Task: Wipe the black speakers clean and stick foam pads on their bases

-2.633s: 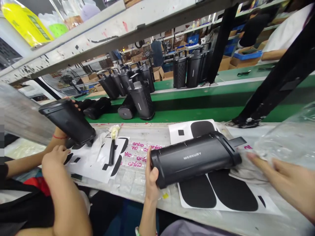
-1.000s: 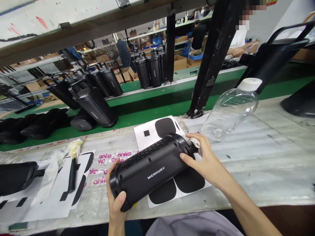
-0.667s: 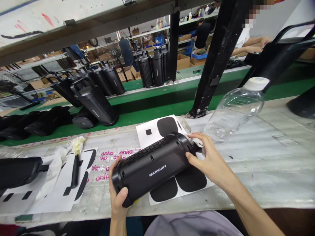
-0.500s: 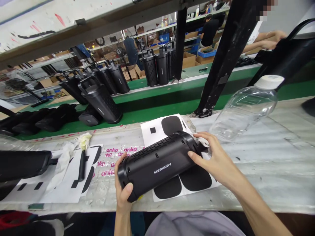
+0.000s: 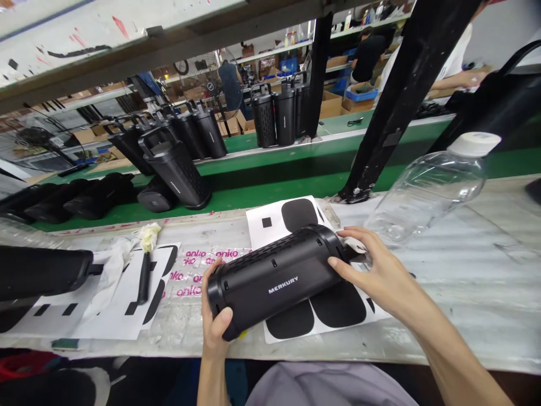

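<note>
A black cylindrical device marked MERKURY [image 5: 283, 285], which looks like a portable speaker, lies tilted between my two hands, its right end farther from me. My left hand [image 5: 216, 316] is closed round its left end, thumb on the near side. At the other end my right hand [image 5: 376, 265] grips the rim, with the thumb in front and fingers behind. Something whitish, perhaps a cloth, shows under my right palm; I cannot make it out fully. Beneath the device lies a white sheet with black rounded stickers [image 5: 299, 214], partly covered.
A clear plastic bottle [image 5: 431, 192] leans at the right. To the left lie a black-handled brush [image 5: 145, 276], more sticker sheets [image 5: 122, 324] and another black device [image 5: 42, 270]. Similar devices [image 5: 177, 175] stand on the green conveyor [image 5: 253, 189]. A black post [image 5: 380, 124] rises beyond; a co-worker's arm [image 5: 459, 82] shows behind it.
The view has shifted slightly, so most things appear a little farther right. Both hands keep their hold on the device, which lies nearly the same way. The co-worker's arms behind the post have moved.
</note>
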`<action>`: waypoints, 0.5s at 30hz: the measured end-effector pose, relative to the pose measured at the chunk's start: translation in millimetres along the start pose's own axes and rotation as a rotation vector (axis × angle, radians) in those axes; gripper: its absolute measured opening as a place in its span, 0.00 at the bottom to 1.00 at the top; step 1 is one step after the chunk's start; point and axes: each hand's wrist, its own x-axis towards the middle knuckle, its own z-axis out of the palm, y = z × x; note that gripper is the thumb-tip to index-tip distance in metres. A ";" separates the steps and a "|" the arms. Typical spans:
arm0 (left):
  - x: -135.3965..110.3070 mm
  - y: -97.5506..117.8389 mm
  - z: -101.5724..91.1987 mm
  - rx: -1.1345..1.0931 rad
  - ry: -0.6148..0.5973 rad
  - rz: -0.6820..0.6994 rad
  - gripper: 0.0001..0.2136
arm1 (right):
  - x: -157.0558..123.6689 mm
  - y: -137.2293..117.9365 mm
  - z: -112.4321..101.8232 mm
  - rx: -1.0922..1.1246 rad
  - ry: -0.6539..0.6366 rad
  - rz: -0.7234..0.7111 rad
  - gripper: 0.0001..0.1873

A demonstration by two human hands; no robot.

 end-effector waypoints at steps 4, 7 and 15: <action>-0.7 -2.9 -2.8 -0.003 -0.003 0.006 0.35 | 0.9 -0.6 -1.7 -0.028 -0.004 -0.009 0.24; -0.7 -2.0 -1.0 -0.009 0.003 -0.007 0.34 | 0.9 -0.8 -0.1 -0.037 -0.008 0.004 0.23; 0.0 4.4 4.8 -0.009 -0.011 0.031 0.37 | -0.4 17.3 -13.1 0.127 -0.045 0.125 0.29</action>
